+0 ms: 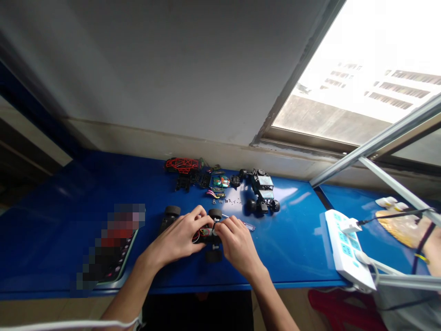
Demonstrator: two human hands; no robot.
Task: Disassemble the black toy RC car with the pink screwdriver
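Note:
A toy car chassis (206, 232) with black wheels (213, 256), coloured wires and its upper body off lies on the blue table in front of me. My left hand (182, 234) is wrapped over its middle from the left, thumb on the near side. At the right end, between the two wheels there, the bent fingers of my right hand (236, 236) press against the chassis. Whatever small part those fingertips may pinch is hidden. Just beyond my right hand lies a screwdriver with a clear handle (250, 226), its shaft partly covered.
Behind are a red frame shell (182, 164), green body pieces (221, 182), loose screws (220, 201) and an assembled toy buggy (263, 188). A partly blurred tablet (120, 257) lies left. A white power strip (347, 248) and metal frame stand right; another person's arm (432, 243) shows beyond.

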